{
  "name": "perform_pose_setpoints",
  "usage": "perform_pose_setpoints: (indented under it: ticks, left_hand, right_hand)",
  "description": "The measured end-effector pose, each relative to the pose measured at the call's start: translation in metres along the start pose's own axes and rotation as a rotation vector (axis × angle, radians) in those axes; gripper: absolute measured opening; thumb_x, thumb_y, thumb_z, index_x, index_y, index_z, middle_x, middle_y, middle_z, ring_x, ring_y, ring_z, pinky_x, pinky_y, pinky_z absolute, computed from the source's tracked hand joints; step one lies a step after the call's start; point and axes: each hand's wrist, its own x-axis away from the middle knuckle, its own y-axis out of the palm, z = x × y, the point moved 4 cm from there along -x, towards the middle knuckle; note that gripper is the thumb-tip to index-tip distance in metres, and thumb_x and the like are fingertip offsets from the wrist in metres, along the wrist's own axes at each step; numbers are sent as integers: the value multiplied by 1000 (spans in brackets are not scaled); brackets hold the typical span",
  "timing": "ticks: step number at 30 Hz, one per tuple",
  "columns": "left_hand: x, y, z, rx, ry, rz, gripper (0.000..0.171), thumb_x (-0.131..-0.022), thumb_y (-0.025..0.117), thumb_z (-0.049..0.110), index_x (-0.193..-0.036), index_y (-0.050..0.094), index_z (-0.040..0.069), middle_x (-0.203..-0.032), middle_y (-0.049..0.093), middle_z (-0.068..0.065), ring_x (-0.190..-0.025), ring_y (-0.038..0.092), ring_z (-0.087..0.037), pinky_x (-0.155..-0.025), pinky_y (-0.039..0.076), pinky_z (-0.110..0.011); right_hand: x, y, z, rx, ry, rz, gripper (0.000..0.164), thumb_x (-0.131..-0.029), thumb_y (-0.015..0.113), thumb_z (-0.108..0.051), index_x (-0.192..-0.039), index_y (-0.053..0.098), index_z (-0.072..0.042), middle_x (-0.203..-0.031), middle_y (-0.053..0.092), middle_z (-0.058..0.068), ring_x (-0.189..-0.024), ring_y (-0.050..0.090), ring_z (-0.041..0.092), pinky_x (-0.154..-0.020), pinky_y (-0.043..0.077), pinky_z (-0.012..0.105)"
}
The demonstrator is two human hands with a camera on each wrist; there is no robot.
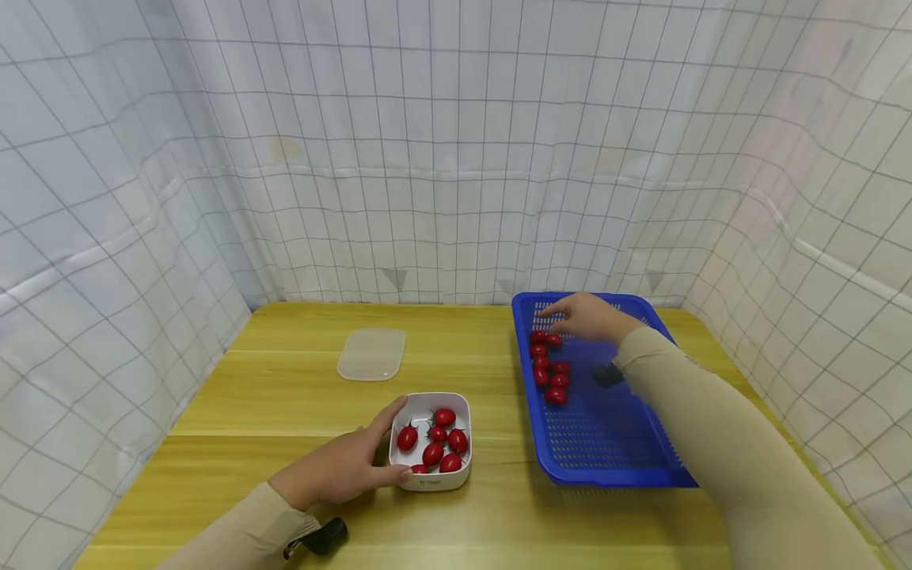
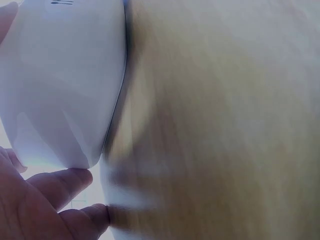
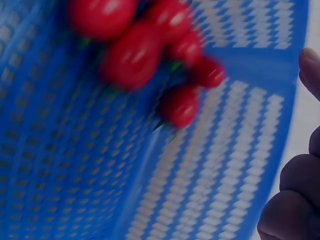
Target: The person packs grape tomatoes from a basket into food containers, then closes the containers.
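Observation:
A square white container (image 1: 429, 483) with several small red tomatoes (image 1: 432, 454) in it stands on the table. My left hand (image 1: 342, 469) grips it from the left side, thumb at the near edge and fingers at the far corner. In the left wrist view the fingertips touch the container's wall (image 2: 65, 90). Over the far end of a blue plastic basket (image 1: 606, 477) hovers my right hand (image 1: 594, 318), its fingers loosely bent and nothing seen between them. Just below it, more tomatoes (image 1: 557, 396) lie along the basket's left side. The right wrist view shows some with green stems (image 3: 132, 57).
A translucent square lid (image 1: 372, 355) lies flat on the wooden table (image 1: 285, 396), behind the container. White gridded curtains (image 1: 456, 158) enclose the table at the back and both sides.

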Motion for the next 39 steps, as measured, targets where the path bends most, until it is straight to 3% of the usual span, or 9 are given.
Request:
perform_pose_setpoints:
  ticks: [2, 8, 27, 39]
  left_hand:
    - [0, -1, 0, 0, 2, -1, 106, -94, 73, 58, -171, 10, 22, -164, 42, -21, -146, 47, -42, -121, 35, -65]
    - [1, -1, 1, 18, 10, -23, 106, -95, 72, 58, -171, 7, 22, -165, 40, -21, -146, 47, -41, -121, 34, -65]
    - [2, 2, 0, 37, 9, -22, 106, -95, 72, 57, -171, 7, 22, -162, 43, -20, -143, 50, -38, -120, 36, -65]
    - [2, 2, -2, 24, 9, -1, 106, -94, 72, 59, -171, 8, 22, -162, 44, -21, -143, 51, -39, -120, 36, -65]
  right_hand:
    - [-3, 4, 9, 17, 1, -7, 38, -101, 71, -22, -138, 72, -15, -143, 67, 15, -104, 69, 24, -95, 53, 48]
    - [-10, 17, 31, 30, 13, -40, 37, -99, 72, -19, -135, 72, -10, -139, 69, 18, -131, 63, 40, -110, 49, 57]
    - [-17, 45, 59, 26, 85, -68, 37, -95, 75, -17, -132, 75, -11, -133, 72, 17, -131, 61, 42, -113, 45, 61]
    - [-18, 46, 55, 27, 102, -81, 37, -94, 75, -15, -131, 75, -11, -133, 72, 16, -131, 62, 42, -114, 45, 60]
